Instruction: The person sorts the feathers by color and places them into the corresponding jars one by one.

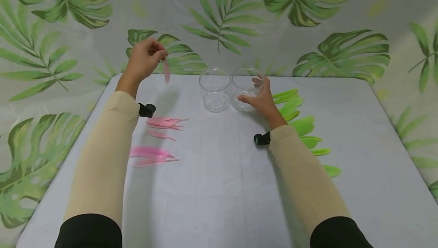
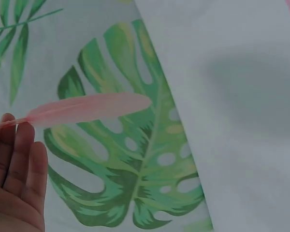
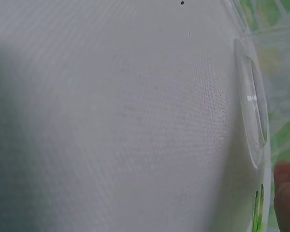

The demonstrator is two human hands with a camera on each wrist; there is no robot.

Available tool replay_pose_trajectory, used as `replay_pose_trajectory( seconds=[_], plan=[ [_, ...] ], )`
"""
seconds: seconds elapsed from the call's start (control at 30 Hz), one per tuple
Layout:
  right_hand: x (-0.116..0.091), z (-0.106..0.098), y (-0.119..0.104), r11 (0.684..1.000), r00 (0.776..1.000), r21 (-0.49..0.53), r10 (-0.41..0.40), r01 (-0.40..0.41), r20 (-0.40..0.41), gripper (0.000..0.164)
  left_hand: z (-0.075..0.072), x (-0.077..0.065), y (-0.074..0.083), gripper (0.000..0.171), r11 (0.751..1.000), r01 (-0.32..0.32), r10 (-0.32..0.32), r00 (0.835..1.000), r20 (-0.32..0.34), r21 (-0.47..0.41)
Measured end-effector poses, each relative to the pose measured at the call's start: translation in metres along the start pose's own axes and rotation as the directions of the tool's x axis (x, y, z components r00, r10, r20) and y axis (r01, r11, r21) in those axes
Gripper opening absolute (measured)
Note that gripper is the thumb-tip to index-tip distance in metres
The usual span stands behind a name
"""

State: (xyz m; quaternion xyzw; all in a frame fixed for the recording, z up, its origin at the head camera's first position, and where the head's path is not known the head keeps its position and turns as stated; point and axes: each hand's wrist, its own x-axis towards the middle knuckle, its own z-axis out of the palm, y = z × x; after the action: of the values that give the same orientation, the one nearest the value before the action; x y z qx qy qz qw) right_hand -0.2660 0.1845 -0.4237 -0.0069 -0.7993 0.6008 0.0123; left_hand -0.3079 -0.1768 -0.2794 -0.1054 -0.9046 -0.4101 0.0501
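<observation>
My left hand is raised above the table's far left and pinches a pink feather by its quill. In the left wrist view that feather sticks out from the fingertips. At the table's far edge, my right hand holds the right-hand clear glass cup, thumb in front and fingers round its far side. A second clear glass cup stands upright close beside it. The right wrist view catches only a cup's base and part of the hand.
Several pink feathers lie on the left of the white-covered table. Several bright green feathers lie in a column on the right, partly behind my right forearm. A leaf-patterned cloth hangs behind the table.
</observation>
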Motion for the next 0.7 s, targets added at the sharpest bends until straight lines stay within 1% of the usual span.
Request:
replay_pose_trajectory(
  seconds=[0.07,0.13,0.23,0.3,0.37,0.43,0.53,0.57,0.63,0.7],
  plan=[
    [0.0,0.0,0.0,1.0,1.0,0.002,0.004,-0.004,0.0,0.106,-0.001,0.002,0.005,0.016,0.998,0.003,-0.003,1.0,-0.006,-0.069],
    [0.0,0.0,-0.001,1.0,1.0,0.002,0.01,-0.01,0.001,0.106,-0.002,0.004,0.011,0.01,0.989,0.012,-0.014,1.0,-0.017,-0.15],
    [0.0,0.0,-0.001,1.0,1.0,0.001,0.015,-0.015,-0.003,0.106,-0.007,0.006,0.023,0.006,0.966,0.014,-0.029,0.998,-0.053,-0.257],
    [0.0,0.001,-0.001,1.0,1.0,0.0,0.015,-0.015,-0.004,0.106,-0.011,0.005,0.033,0.007,0.948,-0.003,-0.026,0.996,-0.089,-0.317],
    [-0.001,0.001,-0.001,1.0,1.0,0.0,0.017,-0.017,-0.003,0.107,-0.013,0.004,0.044,0.008,0.921,-0.041,-0.009,0.992,-0.129,-0.387],
    [-0.002,0.001,-0.001,1.0,1.0,0.003,0.021,-0.021,0.001,0.107,-0.014,0.003,0.056,0.009,0.896,-0.089,0.016,0.985,-0.169,-0.434],
    [-0.002,0.001,-0.002,1.0,1.0,0.012,0.026,-0.026,0.012,0.108,-0.011,0.003,0.073,0.006,0.85,-0.166,0.056,0.972,-0.229,-0.5],
    [-0.002,0.001,-0.002,0.999,1.0,0.023,0.025,-0.026,0.015,0.108,-0.009,0.004,0.078,0.005,0.839,-0.189,0.07,0.967,-0.243,-0.51],
    [-0.002,0.001,-0.002,0.999,1.0,0.044,0.025,-0.025,0.018,0.108,-0.003,0.005,0.087,0.005,0.826,-0.231,0.102,0.958,-0.267,-0.514],
    [-0.002,0.001,-0.002,0.998,1.0,0.061,0.022,-0.023,0.019,0.107,0.005,0.007,0.095,0.002,0.806,-0.272,0.135,0.949,-0.284,-0.526]
  ],
)
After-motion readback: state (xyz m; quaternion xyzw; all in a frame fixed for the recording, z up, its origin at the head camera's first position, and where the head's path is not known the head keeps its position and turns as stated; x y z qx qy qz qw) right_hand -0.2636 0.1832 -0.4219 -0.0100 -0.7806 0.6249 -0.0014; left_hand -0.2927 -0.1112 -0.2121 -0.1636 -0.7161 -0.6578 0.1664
